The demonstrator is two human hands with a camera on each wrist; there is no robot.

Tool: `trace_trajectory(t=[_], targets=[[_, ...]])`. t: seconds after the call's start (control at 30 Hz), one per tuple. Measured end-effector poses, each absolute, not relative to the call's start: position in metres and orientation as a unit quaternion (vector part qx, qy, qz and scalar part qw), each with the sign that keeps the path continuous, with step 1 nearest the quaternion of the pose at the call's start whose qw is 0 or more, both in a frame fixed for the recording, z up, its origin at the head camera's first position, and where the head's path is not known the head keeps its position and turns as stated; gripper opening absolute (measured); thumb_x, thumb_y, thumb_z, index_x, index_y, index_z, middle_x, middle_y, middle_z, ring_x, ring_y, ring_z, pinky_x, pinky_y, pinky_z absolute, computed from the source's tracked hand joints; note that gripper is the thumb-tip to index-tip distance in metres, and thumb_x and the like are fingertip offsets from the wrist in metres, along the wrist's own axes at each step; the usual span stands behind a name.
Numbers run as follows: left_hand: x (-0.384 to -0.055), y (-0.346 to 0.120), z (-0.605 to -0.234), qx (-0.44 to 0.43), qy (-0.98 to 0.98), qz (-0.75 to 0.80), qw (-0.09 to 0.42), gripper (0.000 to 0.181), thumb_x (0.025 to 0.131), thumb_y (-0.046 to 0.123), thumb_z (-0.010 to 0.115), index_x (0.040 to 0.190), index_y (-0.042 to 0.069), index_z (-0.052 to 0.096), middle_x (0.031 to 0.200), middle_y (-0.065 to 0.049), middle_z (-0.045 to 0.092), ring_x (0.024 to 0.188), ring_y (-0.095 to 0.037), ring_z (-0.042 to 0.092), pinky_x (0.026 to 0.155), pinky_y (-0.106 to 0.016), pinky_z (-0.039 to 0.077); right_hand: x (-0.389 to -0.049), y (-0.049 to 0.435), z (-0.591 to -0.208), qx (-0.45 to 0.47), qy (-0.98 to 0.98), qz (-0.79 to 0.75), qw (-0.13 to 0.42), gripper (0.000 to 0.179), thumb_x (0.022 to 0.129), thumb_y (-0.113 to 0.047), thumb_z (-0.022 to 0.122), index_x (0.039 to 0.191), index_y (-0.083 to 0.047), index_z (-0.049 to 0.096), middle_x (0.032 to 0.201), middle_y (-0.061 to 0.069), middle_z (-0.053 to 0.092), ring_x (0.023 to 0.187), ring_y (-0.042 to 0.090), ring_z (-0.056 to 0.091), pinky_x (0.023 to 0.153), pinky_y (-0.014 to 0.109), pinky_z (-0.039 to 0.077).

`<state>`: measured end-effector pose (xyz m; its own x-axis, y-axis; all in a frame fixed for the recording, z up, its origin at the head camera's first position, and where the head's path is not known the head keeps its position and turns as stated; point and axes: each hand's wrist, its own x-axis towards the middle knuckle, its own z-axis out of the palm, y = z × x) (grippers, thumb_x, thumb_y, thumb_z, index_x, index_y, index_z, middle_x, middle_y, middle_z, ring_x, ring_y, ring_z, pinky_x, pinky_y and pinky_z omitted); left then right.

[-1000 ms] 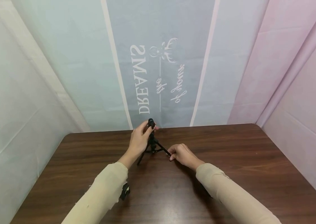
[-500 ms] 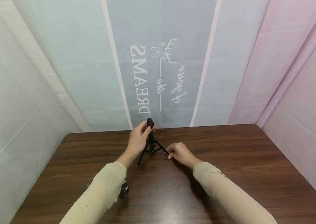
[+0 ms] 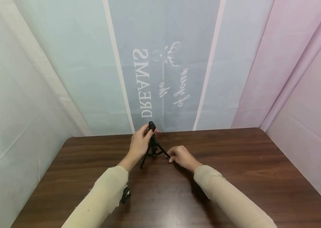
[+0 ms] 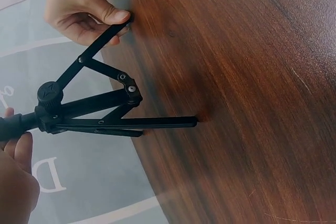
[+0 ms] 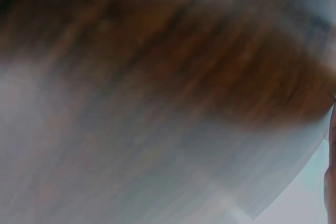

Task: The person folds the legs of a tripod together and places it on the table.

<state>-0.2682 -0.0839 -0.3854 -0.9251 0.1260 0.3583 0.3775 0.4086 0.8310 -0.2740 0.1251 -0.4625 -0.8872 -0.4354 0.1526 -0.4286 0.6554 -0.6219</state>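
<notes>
A small black tripod [image 3: 153, 144] stands near the table's far edge with its legs spread. My left hand [image 3: 139, 142] grips its upper column, thumb toward me. At the end of the right-side leg, my right hand [image 3: 181, 157] pinches the tip between thumb and fingers. In the left wrist view the tripod [image 4: 94, 105] appears sideways, with hinged braces joining the legs to the centre post and a round knob at the side. There the right hand [image 4: 84, 11] holds one leg wider out than the other two. The right wrist view is mostly blurred.
The brown wood-grain table [image 3: 160, 196] ends at a printed cloth backdrop [image 3: 166, 79] close behind the tripod. A small black object [image 3: 125, 194] shows beside my left sleeve, partly hidden by it. Cloth walls rise at both sides.
My right hand has moved slightly left, bringing the pinched leg inward toward the tripod's centre. The tripod's top has shifted a little left with my left hand.
</notes>
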Motion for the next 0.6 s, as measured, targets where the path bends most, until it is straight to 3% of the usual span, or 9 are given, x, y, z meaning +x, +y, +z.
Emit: trace_trajectory(t=[0.47,0.6], targets=[[-0.269,-0.083,-0.387,-0.153,-0.823,-0.535,0.115,0.021,0.104,0.030,0.053,0.116,0.020,0.067,0.106,0.005,0.073,0.108,-0.015,0.066,0.094,-0.044,0.051,-0.279,0.116,-0.462,-0.234,0.900,-0.367,0.019,0.013,0.077,-0.003,0.082,0.086,-0.010,0.076,0.080,-0.004,0.072,0.082,0.012,0.067,0.078,0.034,0.055],[-0.269,-0.080,-0.384,-0.157,-0.822,-0.537,0.107,0.024,0.105,0.028,0.052,0.121,0.018,0.066,0.109,0.003,0.072,0.109,-0.016,0.065,0.094,-0.044,0.051,-0.281,0.113,-0.460,-0.233,0.899,-0.370,0.023,0.011,0.079,-0.002,0.081,0.085,-0.010,0.076,0.078,-0.005,0.072,0.077,0.010,0.066,0.073,0.031,0.054]])
